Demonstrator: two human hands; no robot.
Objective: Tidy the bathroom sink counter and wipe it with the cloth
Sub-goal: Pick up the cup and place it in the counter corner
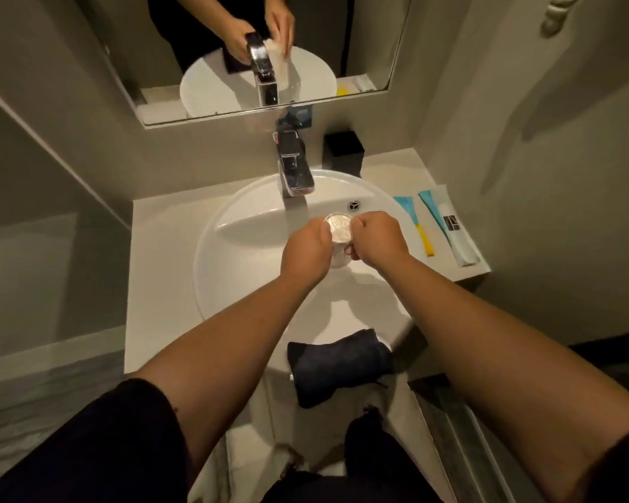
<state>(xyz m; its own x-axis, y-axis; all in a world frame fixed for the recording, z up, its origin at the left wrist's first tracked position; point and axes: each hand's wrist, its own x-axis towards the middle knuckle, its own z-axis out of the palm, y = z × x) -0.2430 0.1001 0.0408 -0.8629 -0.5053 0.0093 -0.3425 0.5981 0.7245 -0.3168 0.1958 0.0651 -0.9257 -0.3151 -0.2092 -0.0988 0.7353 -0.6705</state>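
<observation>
Over the white round sink basin (233, 270) I hold a clear glass tumbler (337, 230) with both hands. My left hand (307, 248) wraps its left side and my right hand (376, 239) grips its right side and rim. The glass sits just in front of the chrome faucet (293, 168). A dark blue cloth (336, 368) lies folded over the sink's front rim, below my arms. The white counter (160, 248) surrounds the basin.
On the counter's right side lie a toothbrush with a yellow handle (420, 230) and a wrapped tube (451, 226). A black box (344, 152) stands behind the basin to the right of the faucet. The mirror (233, 49) hangs above; walls close in on both sides.
</observation>
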